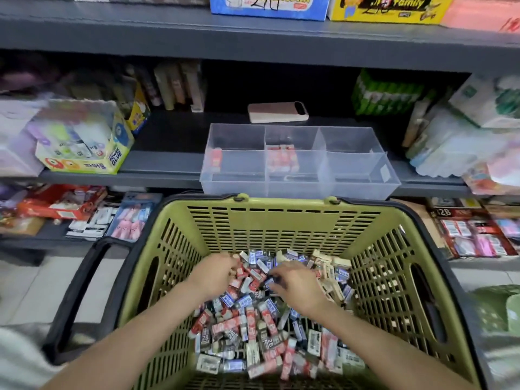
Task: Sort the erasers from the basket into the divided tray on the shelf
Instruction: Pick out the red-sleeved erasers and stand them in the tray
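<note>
A green plastic basket (281, 220) with black handles fills the lower view and holds several wrapped erasers (261, 333) in red, blue, black and cream sleeves. My left hand (215, 273) is down in the pile, fingers curled round red-sleeved erasers. My right hand (295, 285) is beside it, fingers pinching a blue-sleeved eraser. On the shelf behind the basket stands the clear divided tray (357, 175). Its left compartment holds one red eraser (216, 160), and the middle compartment holds several red erasers (282, 159). The right compartments look empty.
A phone (278, 112) lies on the shelf behind the tray. A glue box (84, 142) stands left of the tray, wrapped packs at the right. Stationery packs fill the lower shelf on both sides of the basket. Boxes line the upper shelf.
</note>
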Demonstrator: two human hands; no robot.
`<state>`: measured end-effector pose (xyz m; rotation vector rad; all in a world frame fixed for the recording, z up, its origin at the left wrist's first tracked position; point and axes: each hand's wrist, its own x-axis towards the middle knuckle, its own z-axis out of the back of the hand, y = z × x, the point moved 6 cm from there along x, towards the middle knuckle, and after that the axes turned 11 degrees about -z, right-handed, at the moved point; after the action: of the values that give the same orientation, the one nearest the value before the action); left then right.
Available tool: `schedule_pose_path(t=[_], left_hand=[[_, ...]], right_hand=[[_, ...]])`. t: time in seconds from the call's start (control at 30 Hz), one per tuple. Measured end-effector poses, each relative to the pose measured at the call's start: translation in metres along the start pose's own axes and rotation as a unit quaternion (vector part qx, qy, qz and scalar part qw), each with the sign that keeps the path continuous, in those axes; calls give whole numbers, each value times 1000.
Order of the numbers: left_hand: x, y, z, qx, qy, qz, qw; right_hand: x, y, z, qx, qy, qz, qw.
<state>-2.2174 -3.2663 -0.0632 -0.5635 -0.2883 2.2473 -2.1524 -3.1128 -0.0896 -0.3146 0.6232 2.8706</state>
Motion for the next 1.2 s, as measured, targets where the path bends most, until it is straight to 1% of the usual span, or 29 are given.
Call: schedule_pose_path(t=[0.07, 0.1, 0.17, 0.23, 0.3, 0.33, 0.47, 0.5, 0.57, 0.6, 0.63, 0.67, 0.7, 0.73, 0.77, 0.8, 0.83, 0.9, 0.97, 1.0, 1.03, 1.07, 1.1, 1.13, 1.17, 1.2], left_hand=[[1, 14, -20, -4, 49, 19, 999], [0, 21, -26, -21, 49, 32, 998], [0, 31, -29, -75, 14, 60, 995], [0, 35, -31, -136, -17, 88, 987], [0, 36, -36, -183, -19, 123, 975], [0, 36, -39, -184, -9, 137, 973], [-2, 27, -40, -116, 55, 167, 978], [-3, 26, -36, -104, 61, 176, 977], [-7, 23, -25, -128, 29, 203, 970], [-11, 22, -20, -196, -6, 227, 954], [-16, 20, -16, -311, -47, 262, 912], [-21, 14, -16, -451, -74, 299, 838], [-25, 3, -16, -581, -84, 320, 744], [-28, -8, -15, -666, -87, 321, 668], [-28, -18, -13, -712, -86, 303, 627], [-28, -26, -11, -735, -93, 273, 614], [-27, -30, -10, -739, -106, 245, 618], [-29, -33, -8, -716, -144, 224, 646], [-34, -30, -4, -684, -192, 247, 659], [-37, -26, -2, -672, -216, 270, 655], [-39, -21, 1, -666, -235, 289, 646], [-41, -16, 4, -666, -249, 298, 637], [-42, -14, 9, -673, -251, 295, 630], [-42, -13, 14, -685, -247, 285, 623], [-42, -14, 19, -700, -240, 273, 615], [-42, -14, 21, -709, -235, 263, 611]], right_hand=[[7, 16, -13, -35, 7, 26, 999], [11, 21, -18, -68, 14, 27, 997], [17, 26, -26, -128, 25, 31, 991], [21, 26, -31, -151, 37, 32, 987], [23, 22, -33, -147, 44, 37, 987], [24, 20, -33, -143, 45, 42, 988], [22, 14, -33, -116, 45, 50, 991], [19, 12, -32, -100, 44, 39, 993], [14, 7, -24, -36, 34, -8, 999], [11, 5, -17, 15, 25, -40, 999], [7, 5, -10, 84, 20, -70, 994], [4, 7, -3, 168, 25, -89, 981], [-1, 13, 3, 258, 44, -93, 961], [-7, 23, 9, 332, 67, -81, 937], [-13, 34, 15, 369, 78, -61, 924], [-18, 42, 19, 372, 79, -39, 924], [-22, 49, 22, 356, 70, -22, 932], [-24, 56, 26, 327, 52, -2, 944], [-23, 58, 26, 348, 81, 17, 934], [-21, 57, 23, 347, 101, 19, 932], [-18, 52, 19, 315, 114, 15, 942], [-15, 45, 12, 246, 121, 11, 962], [-12, 37, 3, 148, 129, 14, 980], [-12, 30, -7, 44, 140, 28, 989], [-13, 24, -18, -42, 156, 45, 986], [-15, 21, -27, -97, 164, 65, 979]])
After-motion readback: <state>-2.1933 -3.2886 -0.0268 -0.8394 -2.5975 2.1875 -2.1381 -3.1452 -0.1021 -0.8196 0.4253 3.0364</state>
